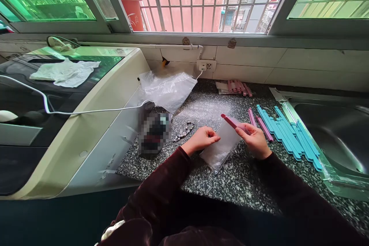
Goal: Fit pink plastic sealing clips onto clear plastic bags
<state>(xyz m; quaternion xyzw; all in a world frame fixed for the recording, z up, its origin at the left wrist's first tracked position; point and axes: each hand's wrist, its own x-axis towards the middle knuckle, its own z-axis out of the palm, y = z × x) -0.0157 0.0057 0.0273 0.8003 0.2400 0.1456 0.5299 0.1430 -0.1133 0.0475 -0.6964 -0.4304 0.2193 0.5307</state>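
Observation:
In the head view, a small clear plastic bag [220, 148] hangs slanted above the speckled counter [207, 184]. My left hand [204, 139] is closed, its thumb and fingers pinching the bag's left edge. My right hand [256, 140] is closed around a narrow pink plastic strip [230, 121], which lies along the bag's upper end. Whether the strip is inside the bag or against its outside, I cannot tell. Two more pink strips [264, 128] and several light blue strips [288, 134] lie on the counter, right of my right hand.
A metal sink [334, 130] is set into the counter at the right. Bundled pink strips [238, 87] lie at the back. Larger clear bags [170, 88], a beaded bracelet [183, 132] and a blurred dark object [154, 134] are at left, beside a washing machine [106, 111] with a white cable across it.

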